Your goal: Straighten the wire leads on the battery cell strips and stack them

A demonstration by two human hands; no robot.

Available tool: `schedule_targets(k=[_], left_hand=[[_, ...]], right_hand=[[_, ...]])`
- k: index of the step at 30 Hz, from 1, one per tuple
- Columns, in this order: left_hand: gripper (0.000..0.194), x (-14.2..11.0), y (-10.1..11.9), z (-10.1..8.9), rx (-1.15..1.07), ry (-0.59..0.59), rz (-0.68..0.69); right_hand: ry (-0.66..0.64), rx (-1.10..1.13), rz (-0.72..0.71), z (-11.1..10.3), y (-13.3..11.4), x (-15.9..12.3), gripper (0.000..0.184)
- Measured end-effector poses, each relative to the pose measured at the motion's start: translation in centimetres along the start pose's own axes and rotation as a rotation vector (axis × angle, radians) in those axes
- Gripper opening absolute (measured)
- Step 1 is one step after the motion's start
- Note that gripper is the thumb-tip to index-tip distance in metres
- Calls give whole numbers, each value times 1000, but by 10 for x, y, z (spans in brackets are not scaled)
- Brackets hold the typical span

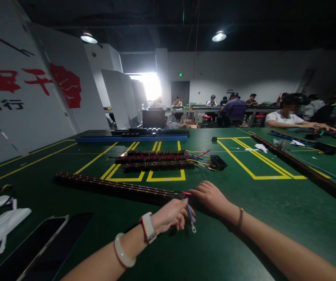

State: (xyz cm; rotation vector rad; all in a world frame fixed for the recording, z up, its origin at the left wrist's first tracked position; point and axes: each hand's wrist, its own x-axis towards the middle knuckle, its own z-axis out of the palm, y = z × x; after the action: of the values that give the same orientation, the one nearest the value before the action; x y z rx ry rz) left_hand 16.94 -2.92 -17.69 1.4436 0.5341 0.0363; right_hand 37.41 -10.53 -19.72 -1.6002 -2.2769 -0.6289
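A long dark battery strip (118,185) lies at a slant on the green table, its right end by my hands. From that end come a short red wire (186,193) and a blue wire (189,212) tipped with a metal ring terminal (194,228). My left hand (172,215), with a woven watch band and a pale bangle at the wrist, is closed with the blue wire at its thumb and fingertips. Curled fingers of my right hand (211,197) meet the red wire's tip; the exact pinch is partly hidden.
Several shorter wired strips (159,164) with a black connector box (218,162) lie beyond my hands. Blue rails (132,138) sit at the far edge. Another long strip (302,168) runs along the right. Dark flat panels (47,246) lie front left. A co-worker (290,117) sits opposite.
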Motion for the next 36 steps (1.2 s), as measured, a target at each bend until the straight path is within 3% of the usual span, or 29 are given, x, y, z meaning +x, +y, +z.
schedule_targets(k=[6,11,17,22,26,29,33,36], left_hand=[[67,1,-6,5,33,39,-13],[66,2,-6,6,-4,65,-7],[56,-3,0,12,-19,103,-30],[52,-3,-4,14,-39,104,49],[54,1,-9,17,-160,114,57],[42,2,-8,18,-320,72,43],[35,3,-5,19,-494,-10,21],[36,6,-7,20,-535,8,56]], right_hand=[[74,291,228,-19,-32,2,35],[52,320,353,-27,-54,2,52],[40,318,444,-21,-52,3,28],[86,238,352,-14,-50,9,9],[187,123,210,-8,-47,9,11],[225,31,103,-7,-44,7,14],[202,-75,-22,-12,-43,5,16],[173,-119,-118,-15,-43,6,17]])
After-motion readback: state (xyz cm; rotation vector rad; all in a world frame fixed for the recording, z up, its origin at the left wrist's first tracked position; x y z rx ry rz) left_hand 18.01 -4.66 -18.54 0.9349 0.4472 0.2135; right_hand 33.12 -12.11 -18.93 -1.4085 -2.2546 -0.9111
